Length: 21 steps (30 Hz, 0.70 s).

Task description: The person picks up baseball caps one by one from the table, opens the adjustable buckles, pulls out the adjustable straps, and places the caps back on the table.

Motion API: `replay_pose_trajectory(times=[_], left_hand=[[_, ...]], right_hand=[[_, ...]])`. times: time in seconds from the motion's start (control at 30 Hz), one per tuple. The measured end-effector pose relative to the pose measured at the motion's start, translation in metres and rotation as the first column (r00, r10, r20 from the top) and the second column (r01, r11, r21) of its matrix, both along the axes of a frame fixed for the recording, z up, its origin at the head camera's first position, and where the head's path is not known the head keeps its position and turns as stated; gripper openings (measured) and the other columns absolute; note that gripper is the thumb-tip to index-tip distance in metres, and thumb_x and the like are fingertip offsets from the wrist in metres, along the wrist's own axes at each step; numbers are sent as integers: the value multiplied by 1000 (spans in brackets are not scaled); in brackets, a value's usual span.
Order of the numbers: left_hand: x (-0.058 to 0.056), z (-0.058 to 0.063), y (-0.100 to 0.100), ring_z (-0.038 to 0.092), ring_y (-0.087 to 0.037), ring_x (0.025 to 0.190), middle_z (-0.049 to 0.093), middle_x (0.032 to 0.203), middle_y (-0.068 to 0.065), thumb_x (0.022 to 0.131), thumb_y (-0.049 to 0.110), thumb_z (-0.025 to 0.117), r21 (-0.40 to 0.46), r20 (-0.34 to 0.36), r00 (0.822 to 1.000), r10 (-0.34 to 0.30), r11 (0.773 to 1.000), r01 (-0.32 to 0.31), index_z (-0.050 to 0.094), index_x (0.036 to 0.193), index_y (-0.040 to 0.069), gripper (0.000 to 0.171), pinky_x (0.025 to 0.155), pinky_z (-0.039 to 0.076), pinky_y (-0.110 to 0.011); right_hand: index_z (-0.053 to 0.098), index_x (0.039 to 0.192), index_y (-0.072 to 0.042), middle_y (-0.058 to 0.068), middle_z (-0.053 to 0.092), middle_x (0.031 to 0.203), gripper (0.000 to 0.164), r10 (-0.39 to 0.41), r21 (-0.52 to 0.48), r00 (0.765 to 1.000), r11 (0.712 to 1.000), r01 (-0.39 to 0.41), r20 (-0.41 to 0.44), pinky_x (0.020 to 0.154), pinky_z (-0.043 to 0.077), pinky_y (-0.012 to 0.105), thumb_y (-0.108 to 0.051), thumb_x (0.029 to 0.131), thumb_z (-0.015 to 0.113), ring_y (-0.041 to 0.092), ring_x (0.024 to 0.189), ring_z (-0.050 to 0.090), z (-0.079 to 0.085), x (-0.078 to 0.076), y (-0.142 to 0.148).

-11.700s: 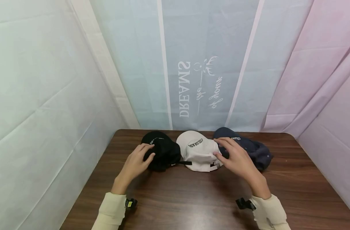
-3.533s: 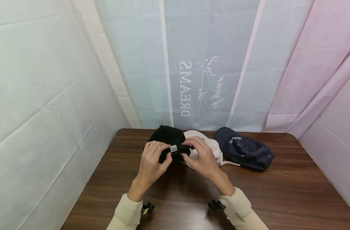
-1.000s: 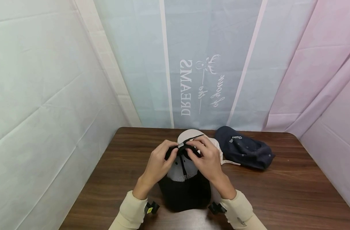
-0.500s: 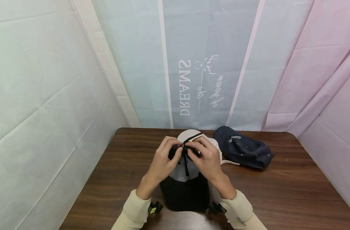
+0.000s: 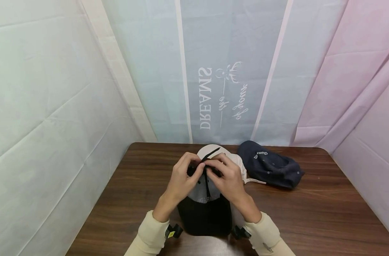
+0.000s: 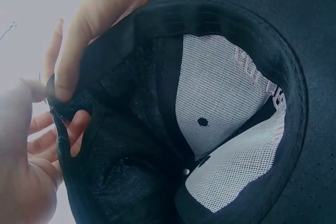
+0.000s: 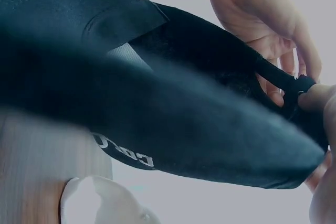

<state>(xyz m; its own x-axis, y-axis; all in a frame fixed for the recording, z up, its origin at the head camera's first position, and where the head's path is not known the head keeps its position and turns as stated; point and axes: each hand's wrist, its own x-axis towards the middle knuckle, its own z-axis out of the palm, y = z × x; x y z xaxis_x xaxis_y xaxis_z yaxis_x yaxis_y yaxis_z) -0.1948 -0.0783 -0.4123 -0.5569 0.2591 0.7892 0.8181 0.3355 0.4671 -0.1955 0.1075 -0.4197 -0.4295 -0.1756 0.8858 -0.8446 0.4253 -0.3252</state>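
Note:
A black baseball cap (image 5: 205,217) is held up with its brim toward me and its inside facing up. My left hand (image 5: 181,179) and right hand (image 5: 228,177) meet at its back edge, fingertips pinching the adjustment strap (image 5: 210,153) near the buckle, which the fingers hide. One loose strap end sticks out beyond the hands. The pale mesh lining (image 6: 215,87) and dark sweatband show in the left wrist view. Across the right wrist view runs the blurred brim (image 7: 157,108), with white lettering (image 7: 126,150) on the crown below it.
Behind the black cap lies a white cap (image 5: 210,149), partly covered, its strap (image 5: 255,181) trailing right. Beside it a navy cap (image 5: 274,167) lies on the brown wooden table (image 5: 315,213). Fabric walls (image 5: 53,106) enclose the table at the back and sides.
The black cap, first lying at the left, has been picked up and turned over, brim toward me. The white cap's strap now trails right. Lately only fingers and the loose strap end shifted slightly.

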Motion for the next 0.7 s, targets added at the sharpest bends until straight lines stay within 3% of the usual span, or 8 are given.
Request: replay_pose_trajectory(times=[0.3, 0.53, 0.7], left_hand=[[3, 0, 1, 67, -16, 89, 67, 106, -7, 108, 12, 61, 21, 6, 1000, -20, 1000, 20, 64, 109, 6, 7, 75, 58, -28], [4, 1, 3, 66, -15, 80, 68, 101, -9, 103, 0, 62, 41, -24, 999, -24, 999, 25, 64, 105, 5, 6, 68, 57, -28], [4, -1, 3, 69, -17, 81, 71, 102, -11, 100, -5, 63, 44, -23, 1000, -16, 999, 17, 64, 101, 5, 10, 70, 59, -25]], right_hand=[[80, 100, -8, 5, 69, 94, 22, 28, -12, 999, 1000, -28, -21, 62, 45, 20, 6, 83, 84, 11, 69, 56, 0, 0, -1], [78, 94, -7, 6, 70, 91, 23, 52, -18, 995, 998, -54, -80, 65, 52, 26, 10, 79, 83, 18, 74, 65, -1, -1, -4], [74, 88, -8, 4, 69, 90, 20, 51, -2, 994, 999, -51, -101, 64, 52, 26, 9, 80, 83, 17, 72, 65, -1, 0, -6]])
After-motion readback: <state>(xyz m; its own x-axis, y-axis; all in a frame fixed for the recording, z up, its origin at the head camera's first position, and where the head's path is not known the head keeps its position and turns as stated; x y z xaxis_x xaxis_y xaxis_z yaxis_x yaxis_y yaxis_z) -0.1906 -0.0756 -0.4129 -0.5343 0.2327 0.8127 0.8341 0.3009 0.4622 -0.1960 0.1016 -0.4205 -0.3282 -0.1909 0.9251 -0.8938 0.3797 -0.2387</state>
